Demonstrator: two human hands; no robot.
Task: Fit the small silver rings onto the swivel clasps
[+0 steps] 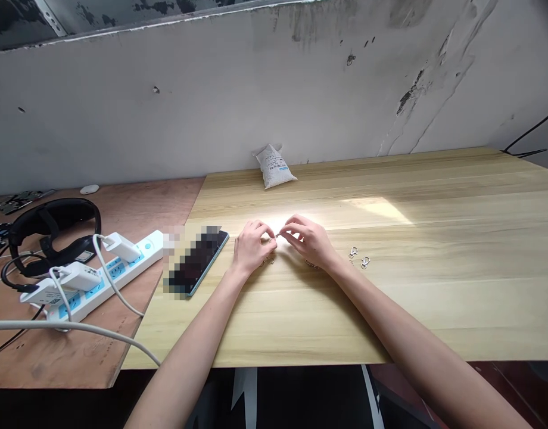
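Observation:
My left hand (255, 245) and my right hand (308, 239) meet above the wooden tabletop, thumbs and fingers pinched close together. Between their fingertips shows a small shiny metal piece (277, 235), mostly covered and too small to make out fully. Small metal rings (270, 260) lie on the wood by the left fingers. Beneath the right palm, another metal clasp (312, 264) is partly hidden. Off to the right of my right wrist rest two silver swivel clasps, a farther clasp (353, 252) and a nearer clasp (366, 262).
A phone (200, 262) lies left of my left forearm. Farther left, a white power strip (135, 253) with chargers and cables sits beside a black headset (55, 229) on a reddish board. A printed plastic packet (276, 167) stands against the wall. One cable crosses the table's front left corner.

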